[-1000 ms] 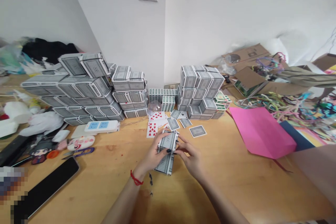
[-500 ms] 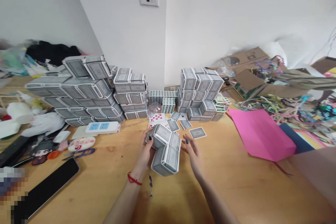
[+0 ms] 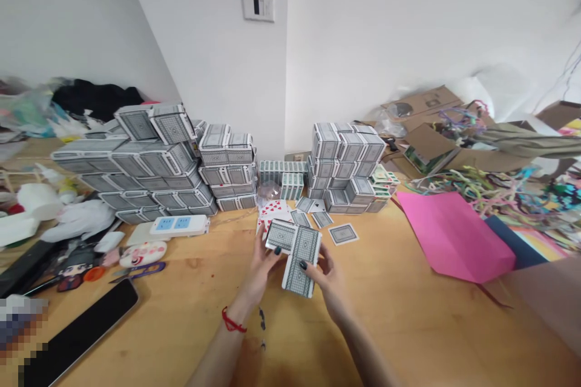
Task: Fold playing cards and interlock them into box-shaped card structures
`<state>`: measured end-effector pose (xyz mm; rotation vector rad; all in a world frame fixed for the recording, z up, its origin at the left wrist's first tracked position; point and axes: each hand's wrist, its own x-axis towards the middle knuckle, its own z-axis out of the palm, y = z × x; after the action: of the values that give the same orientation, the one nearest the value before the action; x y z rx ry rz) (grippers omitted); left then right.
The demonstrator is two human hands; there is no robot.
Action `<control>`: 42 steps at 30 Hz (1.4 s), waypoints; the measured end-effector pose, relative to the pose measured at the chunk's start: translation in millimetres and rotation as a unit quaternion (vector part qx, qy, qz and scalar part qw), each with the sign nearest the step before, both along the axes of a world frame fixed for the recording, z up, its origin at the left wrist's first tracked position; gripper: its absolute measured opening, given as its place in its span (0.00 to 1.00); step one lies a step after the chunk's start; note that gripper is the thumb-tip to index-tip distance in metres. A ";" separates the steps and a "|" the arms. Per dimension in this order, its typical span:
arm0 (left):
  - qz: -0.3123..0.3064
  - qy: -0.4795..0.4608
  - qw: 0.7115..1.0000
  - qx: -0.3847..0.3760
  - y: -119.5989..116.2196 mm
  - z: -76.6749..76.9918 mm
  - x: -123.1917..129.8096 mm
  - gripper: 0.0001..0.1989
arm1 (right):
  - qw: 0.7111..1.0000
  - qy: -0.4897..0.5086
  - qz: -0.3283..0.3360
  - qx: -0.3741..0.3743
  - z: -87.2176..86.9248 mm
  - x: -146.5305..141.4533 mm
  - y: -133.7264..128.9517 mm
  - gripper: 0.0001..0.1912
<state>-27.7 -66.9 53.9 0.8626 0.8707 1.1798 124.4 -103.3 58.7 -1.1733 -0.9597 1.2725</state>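
Note:
Between my hands, above the wooden table, is a block folded from playing cards [image 3: 302, 257], its patterned grey backs facing me. My left hand [image 3: 261, 263] grips its left arm, thumb on the near side. My right hand [image 3: 327, 281] is closed on its right side, with the thumb pressed on the face and the fingers hidden behind. Just beyond lie loose playing cards [image 3: 344, 234], some face up with red hearts [image 3: 272, 208]. Further back stand stacked card blocks on the left [image 3: 149, 160] and on the right [image 3: 347, 151].
A white power strip [image 3: 179, 225], scissors [image 3: 143, 270] and a black phone [image 3: 86, 329] lie to the left. Pink paper [image 3: 456, 236] is at the right, before colourful strips [image 3: 490, 190] and cardboard boxes [image 3: 431, 145]. Small green-edged card stacks [image 3: 290, 178] stand against the wall.
The card block has turned so its flat patterned face points at me. My right hand, open beside it before, has closed on its right side. My left hand still holds it.

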 end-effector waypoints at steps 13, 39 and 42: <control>-0.056 0.223 0.953 0.198 7.5 20.3 -32.6 0.42 | 0.902 -0.369 0.089 0.207 31.5 17.4 6.9 0.40; 0.054 0.269 0.937 0.216 -23.6 -4.7 2.9 0.26 | 0.996 0.085 -0.039 -0.006 -13.5 -3.2 10.0 0.25; 0.071 0.244 0.944 0.211 -22.8 -4.3 2.9 0.25 | 0.995 0.091 -0.048 -0.017 -12.1 -3.3 10.7 0.24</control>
<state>-24.8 -89.7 49.6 1.5058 1.1098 1.3272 121.1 -92.6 46.5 -1.0965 -0.7417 1.2979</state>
